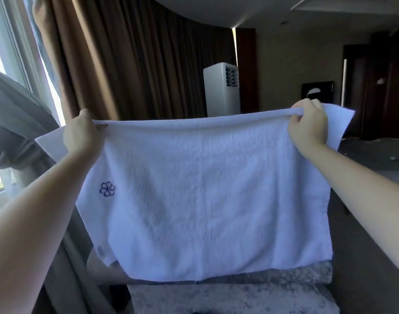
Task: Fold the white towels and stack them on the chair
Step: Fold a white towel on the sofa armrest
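Note:
A white towel (205,196) with a small blue flower emblem near its left edge hangs stretched out in front of me, doubled over along its top edge. My left hand (82,134) grips the top edge near the left corner. My right hand (307,125) grips the top edge near the right corner. Both arms are raised and spread wide. Below the towel's bottom hem shows a grey mottled padded surface (234,295), probably the chair seat; the towel hides most of it.
Brown curtains (130,64) and a window (10,60) stand at the left. A white floor-standing air conditioner (222,89) is behind the towel. Dark wooden doors (384,87) are at the right. A grey surface (375,152) lies behind my right arm.

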A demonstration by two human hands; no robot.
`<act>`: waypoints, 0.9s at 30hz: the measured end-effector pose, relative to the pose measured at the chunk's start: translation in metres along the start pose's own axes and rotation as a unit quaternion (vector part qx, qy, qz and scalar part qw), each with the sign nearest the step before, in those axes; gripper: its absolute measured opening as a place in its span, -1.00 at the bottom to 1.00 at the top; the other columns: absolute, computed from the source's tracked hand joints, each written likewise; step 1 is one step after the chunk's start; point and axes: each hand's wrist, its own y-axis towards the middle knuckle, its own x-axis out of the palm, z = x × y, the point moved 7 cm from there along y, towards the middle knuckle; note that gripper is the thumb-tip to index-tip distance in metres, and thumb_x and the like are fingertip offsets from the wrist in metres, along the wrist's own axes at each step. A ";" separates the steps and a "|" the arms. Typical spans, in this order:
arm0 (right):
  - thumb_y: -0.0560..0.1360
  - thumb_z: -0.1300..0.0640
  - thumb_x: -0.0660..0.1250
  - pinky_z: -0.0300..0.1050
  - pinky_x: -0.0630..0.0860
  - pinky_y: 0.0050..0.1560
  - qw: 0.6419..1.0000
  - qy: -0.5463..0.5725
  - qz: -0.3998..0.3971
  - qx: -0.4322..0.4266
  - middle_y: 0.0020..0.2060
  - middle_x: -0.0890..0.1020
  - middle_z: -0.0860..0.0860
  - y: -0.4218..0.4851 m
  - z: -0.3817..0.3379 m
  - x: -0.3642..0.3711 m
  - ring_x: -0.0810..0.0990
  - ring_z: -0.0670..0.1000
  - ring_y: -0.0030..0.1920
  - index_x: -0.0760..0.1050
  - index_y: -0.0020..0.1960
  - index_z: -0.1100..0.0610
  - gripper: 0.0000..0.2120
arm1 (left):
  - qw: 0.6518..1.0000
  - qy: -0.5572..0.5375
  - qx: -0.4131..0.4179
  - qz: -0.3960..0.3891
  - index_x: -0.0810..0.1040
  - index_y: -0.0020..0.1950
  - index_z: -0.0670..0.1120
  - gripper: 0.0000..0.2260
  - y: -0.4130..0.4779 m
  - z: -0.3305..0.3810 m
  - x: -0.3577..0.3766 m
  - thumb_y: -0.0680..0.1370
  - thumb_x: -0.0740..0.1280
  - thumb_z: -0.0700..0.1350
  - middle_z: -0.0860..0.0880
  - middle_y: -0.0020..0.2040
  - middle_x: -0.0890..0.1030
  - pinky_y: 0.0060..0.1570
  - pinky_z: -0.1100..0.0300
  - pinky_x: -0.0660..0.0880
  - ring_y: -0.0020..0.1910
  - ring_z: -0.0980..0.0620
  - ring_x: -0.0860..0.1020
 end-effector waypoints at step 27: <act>0.49 0.31 0.17 -0.15 0.29 -0.17 0.999 0.018 -0.029 0.032 -0.02 0.52 0.15 -0.017 0.034 0.027 0.37 -0.04 -0.18 0.52 0.00 0.25 -0.82 | 0.997 -0.074 0.011 -0.036 0.43 -0.11 -0.26 -0.80 -0.004 -0.006 0.054 0.47 0.26 -0.11 -0.22 -0.28 0.51 -0.28 0.00 0.40 -0.18 -0.25 0.47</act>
